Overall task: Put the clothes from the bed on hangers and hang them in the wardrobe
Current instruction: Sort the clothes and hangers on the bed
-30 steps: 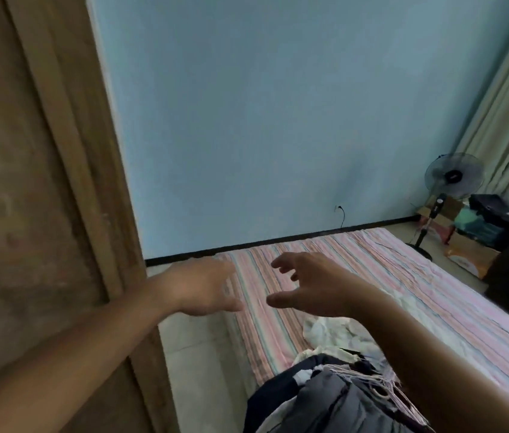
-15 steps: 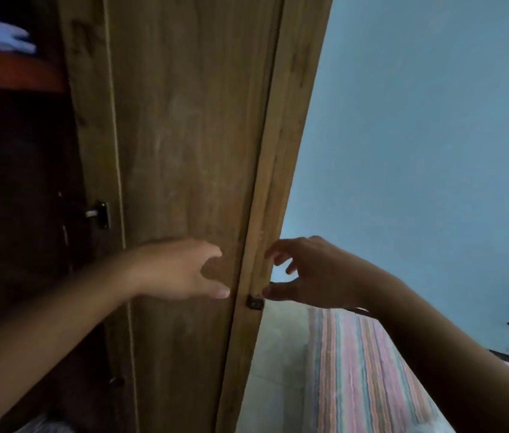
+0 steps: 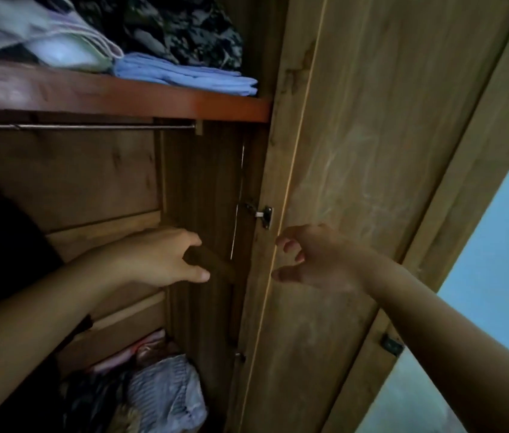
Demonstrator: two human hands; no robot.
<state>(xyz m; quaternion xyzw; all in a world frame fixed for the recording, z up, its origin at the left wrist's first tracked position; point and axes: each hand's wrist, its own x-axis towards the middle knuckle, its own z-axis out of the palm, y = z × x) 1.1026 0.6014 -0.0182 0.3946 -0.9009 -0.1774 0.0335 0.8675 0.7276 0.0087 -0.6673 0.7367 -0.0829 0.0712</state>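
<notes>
Partly hidden, left hand [image 3: 159,260] enters dim wardrobe [image 3: 356,151].

1. I am seeing dim light inside the wardrobe [image 3: 200,189]; its lower left is sinking into black.
2. Daylight is brightening the blue wall [image 3: 496,260] at right.
3. Motion blur is smearing the folded clothes [image 3: 59,39] at top left.

wall [image 3: 503,232] — pale blue | light — dim | furniture: wooden, brown
</notes>
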